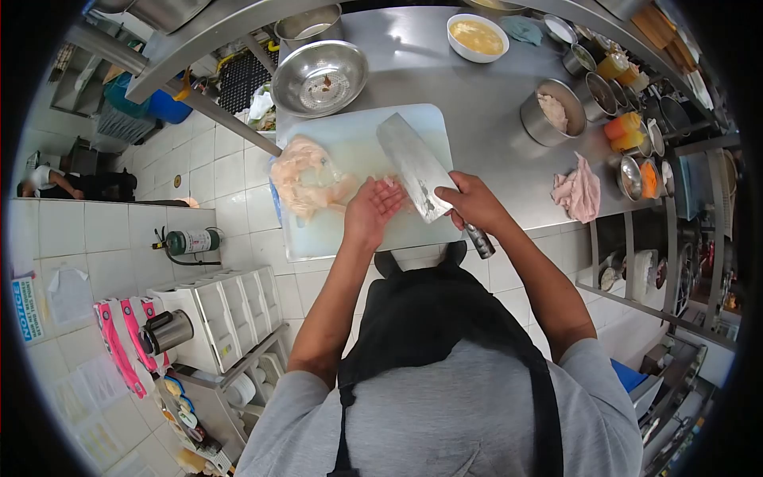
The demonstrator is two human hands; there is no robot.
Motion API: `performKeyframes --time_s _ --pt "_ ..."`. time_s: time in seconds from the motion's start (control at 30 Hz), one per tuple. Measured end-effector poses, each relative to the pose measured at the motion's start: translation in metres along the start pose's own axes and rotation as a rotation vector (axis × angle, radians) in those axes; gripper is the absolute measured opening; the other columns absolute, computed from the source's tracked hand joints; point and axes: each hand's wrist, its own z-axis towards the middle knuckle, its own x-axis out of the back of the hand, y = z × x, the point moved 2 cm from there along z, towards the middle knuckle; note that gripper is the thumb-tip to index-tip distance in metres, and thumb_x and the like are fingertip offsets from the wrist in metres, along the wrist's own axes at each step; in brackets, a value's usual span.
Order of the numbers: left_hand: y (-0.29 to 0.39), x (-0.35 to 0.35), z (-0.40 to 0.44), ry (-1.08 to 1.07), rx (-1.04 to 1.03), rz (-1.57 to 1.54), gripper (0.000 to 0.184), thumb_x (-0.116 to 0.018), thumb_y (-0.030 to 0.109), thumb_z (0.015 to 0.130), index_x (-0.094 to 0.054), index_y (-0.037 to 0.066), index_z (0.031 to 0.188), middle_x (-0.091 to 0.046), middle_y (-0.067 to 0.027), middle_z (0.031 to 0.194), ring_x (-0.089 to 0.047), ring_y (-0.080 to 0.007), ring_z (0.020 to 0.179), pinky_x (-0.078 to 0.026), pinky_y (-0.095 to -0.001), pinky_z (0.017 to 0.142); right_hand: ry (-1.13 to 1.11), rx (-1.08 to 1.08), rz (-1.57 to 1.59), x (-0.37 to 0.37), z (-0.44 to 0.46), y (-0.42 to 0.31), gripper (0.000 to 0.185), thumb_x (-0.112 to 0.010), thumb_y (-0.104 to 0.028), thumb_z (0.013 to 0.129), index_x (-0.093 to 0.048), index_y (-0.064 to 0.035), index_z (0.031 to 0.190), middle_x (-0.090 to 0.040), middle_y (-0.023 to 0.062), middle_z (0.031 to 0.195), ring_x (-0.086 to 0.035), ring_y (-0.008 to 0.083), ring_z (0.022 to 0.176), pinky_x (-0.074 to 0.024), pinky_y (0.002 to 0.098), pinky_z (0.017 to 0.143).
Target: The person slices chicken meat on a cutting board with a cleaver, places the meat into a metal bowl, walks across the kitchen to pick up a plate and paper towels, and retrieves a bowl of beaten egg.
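A wide cleaver point(414, 165) with a dark handle is in my right hand point(474, 202), its blade slanting up and left over the white cutting board point(429, 119). My left hand point(374, 211) is palm up beside the blade, its fingers stretched out at some small pale pink meat pieces point(384, 180). Whether a piece rests on those fingers is hard to make out. Left of that hand lies a larger heap of pale raw meat with skin point(302, 176) on the board.
Behind the board stands a perforated metal bowl point(320, 79). Farther right are a white bowl of yellow liquid point(478, 38), a metal pot with meat point(553, 112) and a pink cloth point(577, 189). Another person point(71, 184) is at the far left.
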Motion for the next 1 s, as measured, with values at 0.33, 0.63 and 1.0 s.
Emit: performKeyframes --time_s 0.33,0.63,1.0 --pt "0.021 -0.005 0.016 -0.152 0.003 -0.562 0.06 -0.039 0.049 0.116 -0.059 -0.002 0.141 -0.072 -0.0148 0.135 -0.066 -0.032 0.129 -0.046 -0.0496 0.118 -0.117 0.001 0.132 -0.028 -0.004 0.001 0.025 -0.065 -0.023 0.108 -0.064 0.0018 0.115 -0.069 0.0069 0.084 -0.057 0.0137 0.047 -0.0599 0.034 0.072" --pt "0.014 -0.014 -0.005 -0.231 0.121 -0.392 0.064 -0.036 0.05 0.117 -0.064 -0.004 0.136 -0.076 -0.0157 0.127 -0.072 -0.0307 0.117 -0.052 -0.0455 0.11 0.119 0.092 0.039 -0.024 0.009 -0.021 0.027 -0.069 -0.023 0.105 -0.062 0.0026 0.105 -0.067 0.0106 0.076 -0.061 0.0154 0.049 -0.0482 0.0347 0.046" --pt "-0.029 0.013 -0.035 0.079 -0.993 1.298 0.052 -0.086 0.017 0.086 -0.066 0.005 0.133 -0.069 -0.0194 0.127 -0.061 -0.0439 0.13 -0.048 -0.0511 0.112 0.465 0.617 -0.884 -0.014 0.0 0.003 0.018 -0.067 -0.006 0.089 -0.062 -0.0067 0.106 -0.064 0.015 0.101 -0.072 0.0317 0.078 -0.0585 0.0452 0.065"
